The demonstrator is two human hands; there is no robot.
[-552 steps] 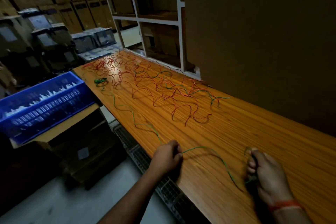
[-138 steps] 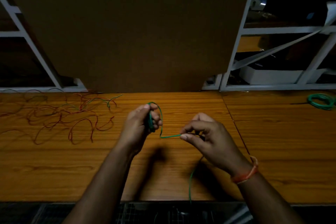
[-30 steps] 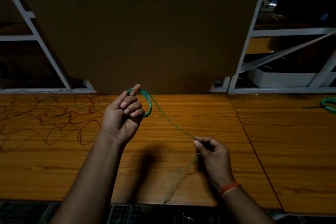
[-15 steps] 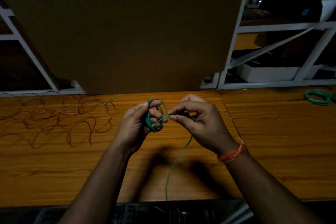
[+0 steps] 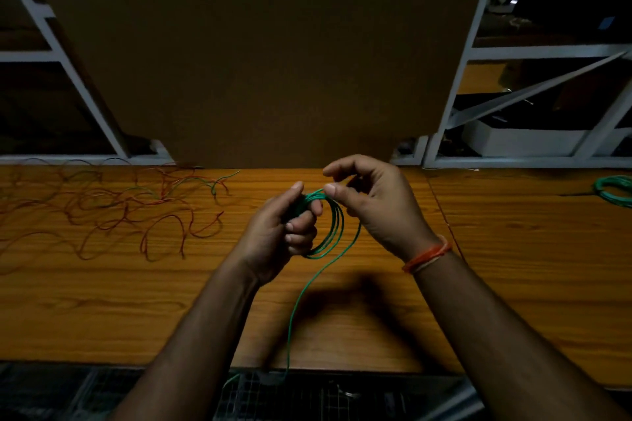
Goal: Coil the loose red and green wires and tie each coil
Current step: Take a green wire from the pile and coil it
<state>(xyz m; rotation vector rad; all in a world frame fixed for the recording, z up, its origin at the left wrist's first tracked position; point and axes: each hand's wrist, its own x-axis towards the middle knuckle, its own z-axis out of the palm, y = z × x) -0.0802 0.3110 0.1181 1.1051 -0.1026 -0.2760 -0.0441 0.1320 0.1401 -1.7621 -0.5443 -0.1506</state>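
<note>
1. Coiling above the bench, your left hand (image 5: 284, 232) grips the green wire (image 5: 330, 232) loops between both hands.
2. Your right hand (image 5: 372, 202) pinches the top strand.
3. Thin, light, probably springy: keep hold at the gathered loops.

I am seeing two bare forearms reaching in from the bottom edge, with no sleeves covering them down to the wrists. The left hand (image 5: 280, 232) is wearing nothing: no ring, no band, no glove. The right hand (image 5: 372, 202) is likewise showing bare fingers, but an orange thread band (image 5: 427, 255), wound in several strands with a paler strand along its lower edge, is circling the wrist just behind it.
</note>
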